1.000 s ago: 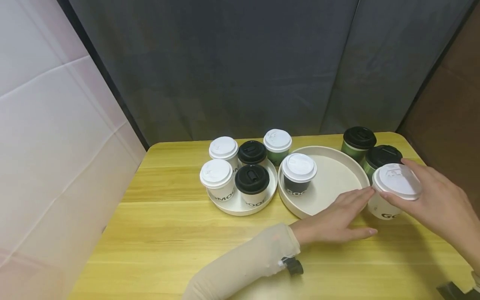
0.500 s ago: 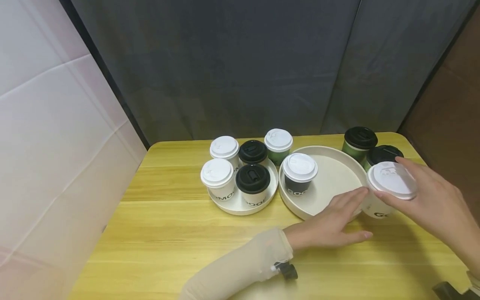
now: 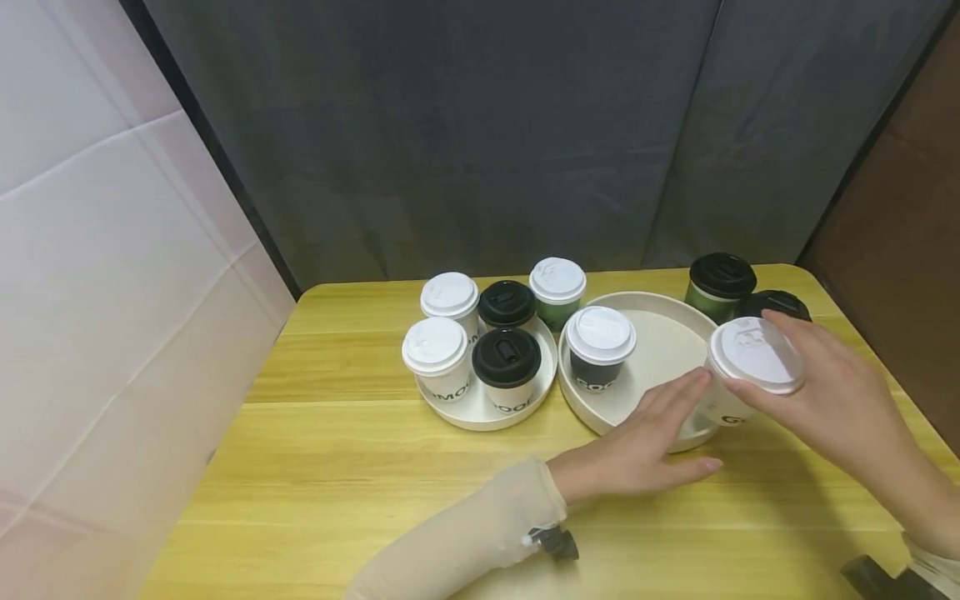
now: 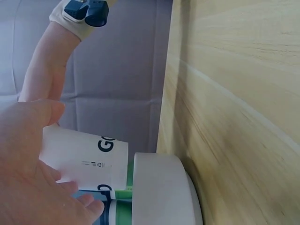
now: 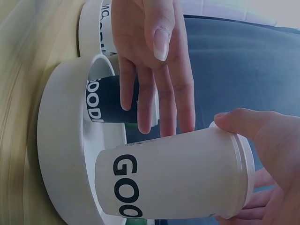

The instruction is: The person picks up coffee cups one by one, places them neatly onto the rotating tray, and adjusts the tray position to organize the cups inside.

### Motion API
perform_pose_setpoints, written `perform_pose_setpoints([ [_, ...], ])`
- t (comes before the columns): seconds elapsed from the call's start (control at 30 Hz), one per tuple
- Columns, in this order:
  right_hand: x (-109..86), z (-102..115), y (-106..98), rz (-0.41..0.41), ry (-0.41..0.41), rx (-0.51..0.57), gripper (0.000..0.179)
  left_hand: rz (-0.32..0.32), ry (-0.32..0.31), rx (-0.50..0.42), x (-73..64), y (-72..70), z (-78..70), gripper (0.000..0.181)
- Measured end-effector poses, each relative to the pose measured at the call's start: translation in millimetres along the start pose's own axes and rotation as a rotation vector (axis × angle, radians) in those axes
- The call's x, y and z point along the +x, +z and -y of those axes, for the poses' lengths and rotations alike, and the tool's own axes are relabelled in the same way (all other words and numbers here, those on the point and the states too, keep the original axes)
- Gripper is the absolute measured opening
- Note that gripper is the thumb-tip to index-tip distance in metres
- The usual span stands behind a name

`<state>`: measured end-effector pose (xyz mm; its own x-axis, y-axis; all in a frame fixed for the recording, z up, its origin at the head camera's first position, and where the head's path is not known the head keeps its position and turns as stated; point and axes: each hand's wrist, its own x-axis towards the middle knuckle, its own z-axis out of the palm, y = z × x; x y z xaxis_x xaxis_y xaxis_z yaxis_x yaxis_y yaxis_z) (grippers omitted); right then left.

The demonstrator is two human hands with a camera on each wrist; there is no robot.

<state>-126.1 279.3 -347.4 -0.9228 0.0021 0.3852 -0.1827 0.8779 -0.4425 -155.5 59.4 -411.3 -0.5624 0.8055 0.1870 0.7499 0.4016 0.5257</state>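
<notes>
My right hand [image 3: 840,404] grips a white paper coffee cup [image 3: 723,407] by its white lid, thumb on one side and fingers on the other. The cup is over the right rim of the large round tray [image 3: 667,329]; in the right wrist view the cup [image 5: 173,178] has its base at the rim. My left hand [image 3: 637,450] reaches in front of the tray with fingers straight, fingertips close to the cup; whether they touch it I cannot tell. A dark cup with a white lid [image 3: 600,342] stands on the tray's left side.
Left of the tray, a smaller round plate [image 3: 480,421] bears several white cups with white or black lids. A green cup with a white lid [image 3: 557,292] stands behind. Two black-lidded cups, one being a green cup [image 3: 716,287], stand at the back right. Dark curtain [image 3: 480,142] behind.
My right hand has carried the white cup leftward, from beside the tray to over its right rim. My left hand has drawn back left, still with straight fingers.
</notes>
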Motion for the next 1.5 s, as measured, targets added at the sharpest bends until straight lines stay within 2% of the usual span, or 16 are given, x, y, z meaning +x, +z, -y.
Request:
perform_pose_setpoints([
  [0.33,4.3,13,11,0.005,-0.051,0.021,0.084,-0.017,-0.020,-0.018,-12.5,-3.2,6.1,0.094],
  [0.83,6.6,19,30,0.013,-0.143,0.030,0.080,-0.014,-0.056,-0.053,-28.8,-7.0,10.7,0.097],
  [1.1,6.2,23,38,0.047,-0.113,0.030,0.080,-0.012,-0.076,-0.065,-36.5,-8.3,13.4,0.098],
  [1.33,6.9,24,47,0.034,-0.141,0.045,0.078,-0.006,-0.105,-0.086,-42.0,-7.3,17.0,0.097],
  [1.5,5.4,26,53,0.049,-0.125,0.056,0.077,0.002,-0.118,-0.100,-46.2,-7.3,19.2,0.096],
])
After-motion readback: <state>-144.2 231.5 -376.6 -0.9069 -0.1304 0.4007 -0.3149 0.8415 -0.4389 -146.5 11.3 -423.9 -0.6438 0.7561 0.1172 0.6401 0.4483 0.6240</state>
